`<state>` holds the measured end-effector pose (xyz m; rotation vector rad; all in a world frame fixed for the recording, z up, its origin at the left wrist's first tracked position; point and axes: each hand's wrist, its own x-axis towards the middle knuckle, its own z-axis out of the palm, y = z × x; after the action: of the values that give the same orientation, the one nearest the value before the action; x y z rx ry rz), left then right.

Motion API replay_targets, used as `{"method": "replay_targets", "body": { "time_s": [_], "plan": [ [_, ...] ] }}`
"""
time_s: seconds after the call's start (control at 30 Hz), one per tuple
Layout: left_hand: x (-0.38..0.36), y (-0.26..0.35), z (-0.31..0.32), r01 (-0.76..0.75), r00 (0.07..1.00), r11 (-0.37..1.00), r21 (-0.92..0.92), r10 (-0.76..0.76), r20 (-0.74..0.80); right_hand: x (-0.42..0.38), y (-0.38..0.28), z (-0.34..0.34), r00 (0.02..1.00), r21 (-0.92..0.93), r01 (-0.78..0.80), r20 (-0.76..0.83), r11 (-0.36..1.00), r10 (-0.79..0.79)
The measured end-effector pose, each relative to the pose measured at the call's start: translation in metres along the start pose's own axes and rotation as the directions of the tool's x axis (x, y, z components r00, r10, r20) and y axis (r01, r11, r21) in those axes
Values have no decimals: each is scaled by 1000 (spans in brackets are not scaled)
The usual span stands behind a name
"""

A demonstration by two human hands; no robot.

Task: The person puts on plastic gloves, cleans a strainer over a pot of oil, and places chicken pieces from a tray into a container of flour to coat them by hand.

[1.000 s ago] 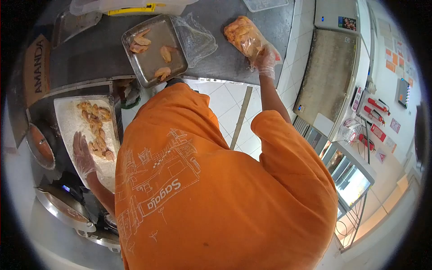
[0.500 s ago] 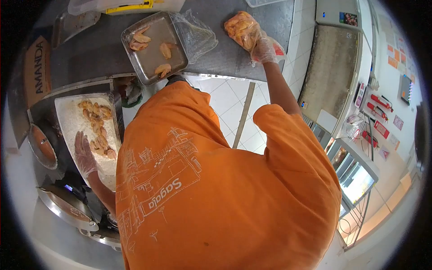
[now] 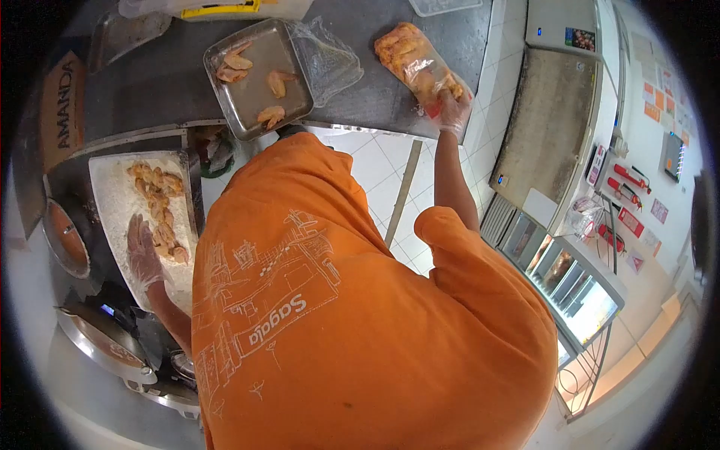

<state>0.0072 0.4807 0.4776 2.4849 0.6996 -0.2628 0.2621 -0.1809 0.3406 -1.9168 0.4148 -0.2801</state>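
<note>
My left hand [image 3: 142, 251], in a clear glove, has its fingers stretched out at the left edge of a tray of white flour [image 3: 112, 195]. Several floured chicken pieces [image 3: 159, 202] lie in a row beside it, apart from the fingers. My right hand [image 3: 453, 112], also gloved, is closed on the near end of a clear plastic bag of chicken [image 3: 409, 56] lying on the metal table. Between the hands, a metal pan [image 3: 259, 82] holds several chicken wings [image 3: 277, 82]. An empty-looking clear bag [image 3: 330, 64] lies against the pan's right side.
The metal table [image 3: 172, 90] spans the top. A cardboard box [image 3: 64, 112] stands at the left, with round pans [image 3: 67, 240] below it. A plastic container [image 3: 285, 9] sits at the back edge. A freezer [image 3: 544, 127] and a glass display case [image 3: 574, 289] are on the right.
My right hand has moved down toward the table's near edge, and more of the chicken bag shows, stretched out longer. My left hand has stayed nearly in place. The view has shifted slightly.
</note>
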Motion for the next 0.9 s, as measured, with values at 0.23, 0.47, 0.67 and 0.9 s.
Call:
{"method": "replay_targets", "body": {
  "time_s": [0.23,0.47,0.67,0.9],
  "plan": [
    [9,12,-9,51,999,994,-99,-49,23,4,34,-29,931,788,-199,-33,583,363],
    [-3,-40,0,-99,995,994,-34,99,-21,1,5,-32,920,947,-43,-87,319,382],
    [-33,-98,24,-39,994,988,-151,23,-109,-49,-114,42,940,916,-317,269,246,211],
    [-104,-70,6,288,905,908,-305,-363,-224,-126,-185,201,347,286,-795,938,535,13]
  ]
}}
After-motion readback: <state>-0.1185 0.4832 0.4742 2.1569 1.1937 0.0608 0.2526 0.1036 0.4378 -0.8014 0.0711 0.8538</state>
